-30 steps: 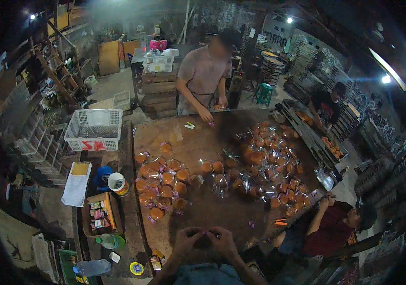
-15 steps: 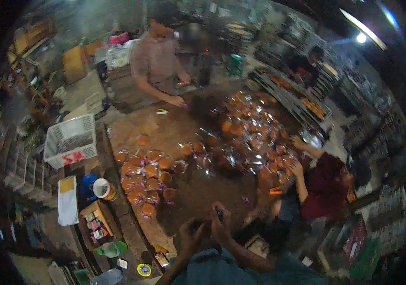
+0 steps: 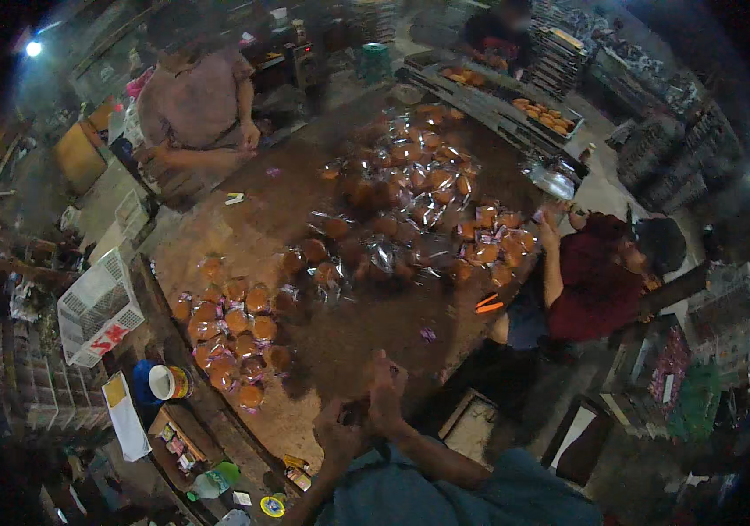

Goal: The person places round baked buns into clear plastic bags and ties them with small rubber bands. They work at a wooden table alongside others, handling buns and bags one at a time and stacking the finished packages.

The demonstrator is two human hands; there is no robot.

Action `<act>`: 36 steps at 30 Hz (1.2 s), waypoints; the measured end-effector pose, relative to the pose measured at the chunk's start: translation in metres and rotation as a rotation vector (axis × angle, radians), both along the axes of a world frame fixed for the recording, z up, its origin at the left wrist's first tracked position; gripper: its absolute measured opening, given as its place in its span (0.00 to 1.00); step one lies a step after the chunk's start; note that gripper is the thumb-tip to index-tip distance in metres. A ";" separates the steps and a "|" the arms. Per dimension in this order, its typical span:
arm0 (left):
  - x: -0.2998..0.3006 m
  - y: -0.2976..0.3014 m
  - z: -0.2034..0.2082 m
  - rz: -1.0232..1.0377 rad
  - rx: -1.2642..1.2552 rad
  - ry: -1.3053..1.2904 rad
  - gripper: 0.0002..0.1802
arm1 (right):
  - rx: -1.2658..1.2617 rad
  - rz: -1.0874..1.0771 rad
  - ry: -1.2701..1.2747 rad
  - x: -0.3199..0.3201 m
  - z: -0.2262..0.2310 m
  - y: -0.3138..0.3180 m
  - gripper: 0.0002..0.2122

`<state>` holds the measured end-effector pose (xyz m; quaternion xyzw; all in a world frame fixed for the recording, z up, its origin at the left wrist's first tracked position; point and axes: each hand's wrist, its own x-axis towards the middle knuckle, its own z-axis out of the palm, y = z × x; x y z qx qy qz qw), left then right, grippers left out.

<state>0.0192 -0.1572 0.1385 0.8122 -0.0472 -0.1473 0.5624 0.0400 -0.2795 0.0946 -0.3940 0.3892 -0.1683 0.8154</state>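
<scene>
Close to my body at the near edge of the table, my left hand [image 3: 338, 431] has its fingers curled around something small and dark that I cannot make out. Just beside it, my right hand [image 3: 386, 393] is raised with fingers pinched together; whatever they hold is too small to name. To the left of my hands is a group of round brown buns [image 3: 236, 319] in clear bags with purple ties. A larger heap of bagged buns [image 3: 432, 180] spreads over the far middle of the table. Some purple ties [image 3: 427, 335] lie to the right of my hands.
Orange-handled scissors [image 3: 488, 304] lie near a co-worker in dark red [image 3: 598, 276] at the right. Another person [image 3: 195, 114] stands across the table. At left are a white crate [image 3: 101, 307], a tub [image 3: 169, 382], a small box [image 3: 177, 447] and a green bottle [image 3: 215, 480].
The view has swung, shifting the table scene leftward and up. My hands stay close together, the right now pinched higher. The person at the right has raised a hand off the bagged buns.
</scene>
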 end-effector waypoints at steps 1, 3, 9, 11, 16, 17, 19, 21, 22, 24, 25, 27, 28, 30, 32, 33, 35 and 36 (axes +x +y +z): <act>0.003 -0.005 0.003 -0.016 0.032 0.001 0.13 | 0.017 -0.042 0.047 0.003 -0.004 -0.002 0.14; 0.011 -0.012 0.005 -0.032 -0.033 0.093 0.13 | -0.357 -0.035 0.050 0.007 -0.009 -0.007 0.17; 0.053 0.013 -0.018 0.099 -0.331 0.660 0.13 | 0.010 0.120 0.075 0.037 -0.003 -0.083 0.14; 0.065 0.027 -0.017 0.196 -0.443 0.735 0.12 | 0.041 0.160 0.167 0.052 -0.003 -0.112 0.11; 0.073 0.025 0.031 0.241 -0.134 0.189 0.10 | 0.153 0.061 0.143 0.067 0.023 -0.101 0.10; 0.073 0.018 0.041 0.222 -0.130 0.052 0.09 | 0.157 0.047 0.010 0.064 0.036 -0.090 0.09; 0.068 0.005 0.057 0.235 -0.074 0.104 0.09 | 0.131 0.051 -0.148 0.060 0.066 -0.070 0.09; 0.057 -0.003 0.068 0.233 -0.199 0.065 0.08 | 0.093 0.110 -0.119 0.049 0.100 -0.051 0.09; 0.055 -0.002 0.072 0.208 -0.164 0.014 0.08 | 0.044 0.157 -0.227 0.047 0.114 -0.043 0.09; 0.048 0.001 0.077 0.104 -0.121 -0.114 0.10 | -0.156 0.295 -0.221 0.042 0.136 -0.030 0.11; 0.043 0.003 0.081 0.089 -0.144 -0.145 0.09 | -0.255 0.366 -0.246 0.039 0.144 -0.025 0.11; 0.034 0.007 0.089 0.064 -0.152 -0.156 0.07 | -0.383 0.440 -0.249 0.035 0.154 -0.016 0.14; 0.031 0.008 0.094 0.087 -0.151 -0.158 0.08 | -0.442 0.476 -0.247 0.033 0.157 -0.012 0.15; 0.026 0.011 0.103 0.118 -0.142 -0.182 0.09 | -0.397 0.452 -0.287 0.031 0.158 -0.004 0.16; 0.024 0.015 0.108 0.089 -0.064 -0.361 0.10 | -0.396 0.445 -0.325 0.029 0.157 0.003 0.17; 0.023 0.017 0.110 0.085 -0.016 -0.434 0.11 | -0.417 0.450 -0.342 0.027 0.156 0.007 0.17; 0.021 0.022 0.110 0.069 -0.076 -0.477 0.12 | -0.382 0.399 -0.292 0.024 0.153 0.013 0.18; 0.019 0.024 0.110 0.061 -0.105 -0.500 0.12 | -0.330 0.343 -0.227 0.023 0.151 0.017 0.18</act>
